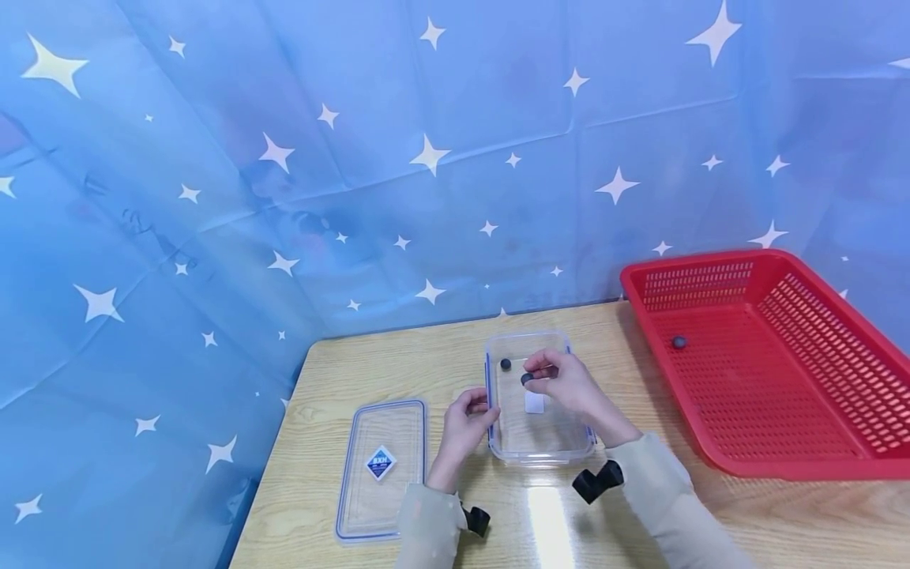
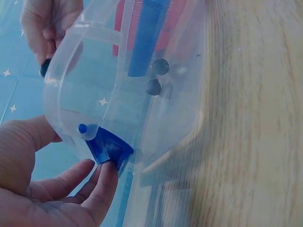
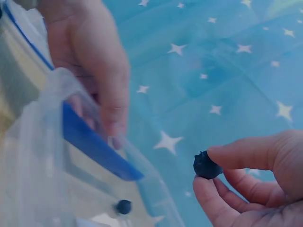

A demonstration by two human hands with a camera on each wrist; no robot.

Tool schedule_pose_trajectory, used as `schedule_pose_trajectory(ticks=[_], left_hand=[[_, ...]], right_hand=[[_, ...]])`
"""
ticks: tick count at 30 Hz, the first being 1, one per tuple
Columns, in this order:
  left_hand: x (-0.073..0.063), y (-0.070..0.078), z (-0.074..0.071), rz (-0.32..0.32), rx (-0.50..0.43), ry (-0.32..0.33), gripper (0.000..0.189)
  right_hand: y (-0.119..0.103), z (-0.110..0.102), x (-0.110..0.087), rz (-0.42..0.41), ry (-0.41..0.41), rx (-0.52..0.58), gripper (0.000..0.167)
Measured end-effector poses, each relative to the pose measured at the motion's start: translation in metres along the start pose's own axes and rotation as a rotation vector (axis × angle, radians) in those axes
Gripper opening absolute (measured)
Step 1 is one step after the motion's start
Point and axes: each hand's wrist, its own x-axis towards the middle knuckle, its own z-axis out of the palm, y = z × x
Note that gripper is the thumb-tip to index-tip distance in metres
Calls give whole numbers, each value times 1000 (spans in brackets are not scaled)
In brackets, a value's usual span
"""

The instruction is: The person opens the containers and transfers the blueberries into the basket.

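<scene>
In my right hand (image 1: 565,383) a blueberry (image 3: 207,165) is pinched between thumb and fingers, above the clear plastic container (image 1: 526,457). Its small crown shows in the right wrist view. Another blueberry (image 1: 505,364) lies on the container's floor, near the far left corner. Through the wall, the left wrist view shows two dark round shapes; whether one is a reflection I cannot tell. My left hand (image 1: 465,427) holds the container's left side, thumb at the rim and a fingertip against the hanging blue clasp (image 2: 110,149).
A clear lid (image 1: 384,498) with a blue edge and a diamond-shaped label lies left of the container. To the right stands a red perforated basket (image 1: 753,395) with one blueberry (image 1: 678,342) in it. Behind the wooden table (image 1: 298,490) hangs a blue star-patterned cloth (image 1: 355,197).
</scene>
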Motion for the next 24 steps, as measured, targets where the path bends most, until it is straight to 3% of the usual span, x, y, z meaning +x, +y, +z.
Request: schedule_pose_trajectory(ticks=[24], left_hand=[[1,-2,0,-45,-15,-5,36]], right_hand=[[-15,-81,-28,-69,223,55,30]])
